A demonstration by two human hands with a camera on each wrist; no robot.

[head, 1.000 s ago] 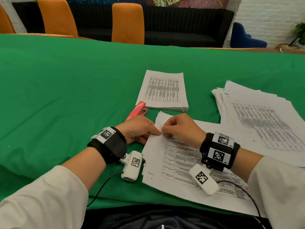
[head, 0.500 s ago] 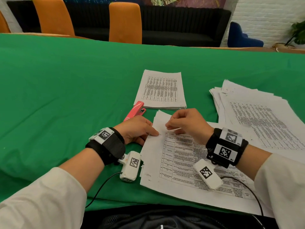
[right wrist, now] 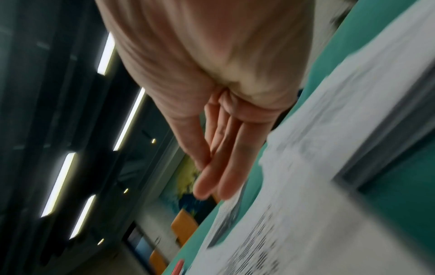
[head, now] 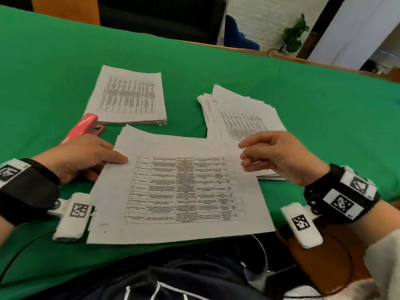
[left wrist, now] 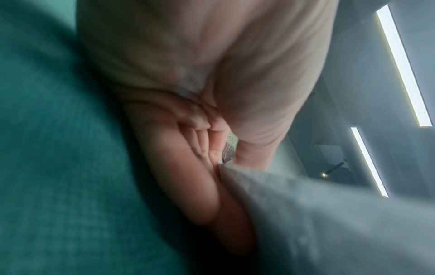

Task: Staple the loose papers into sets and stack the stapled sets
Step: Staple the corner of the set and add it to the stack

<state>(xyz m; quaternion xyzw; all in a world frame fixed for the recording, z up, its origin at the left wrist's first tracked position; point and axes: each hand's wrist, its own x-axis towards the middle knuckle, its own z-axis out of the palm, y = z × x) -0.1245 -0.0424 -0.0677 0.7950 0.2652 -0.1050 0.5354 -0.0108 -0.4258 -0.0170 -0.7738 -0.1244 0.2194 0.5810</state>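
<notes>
- A set of printed papers (head: 184, 191) is laid flat on the green surface (head: 324, 105), at its near edge, directly in front of the person.
- The left hand (head: 80, 156) is rested on the left edge of these papers; its fingers (head: 118, 158) are stretched out and kept close together, pressed flat on the sheet with nothing pinched.
- The right hand (head: 283, 156) is held just above the papers' upper right corner, beside the loose pile; its fingers (head: 249, 163) are loosely bent with the thumb raised apart, and nothing is seen gripped.
- A red stapler (head: 83, 127) is lying on the surface just beyond the left hand, untouched.
- A squared stack of papers (head: 129, 96) is placed just beyond the stapler.
- A fanned, uneven pile of papers (head: 242, 111) is found to the right, partly covered by the near set.
</notes>
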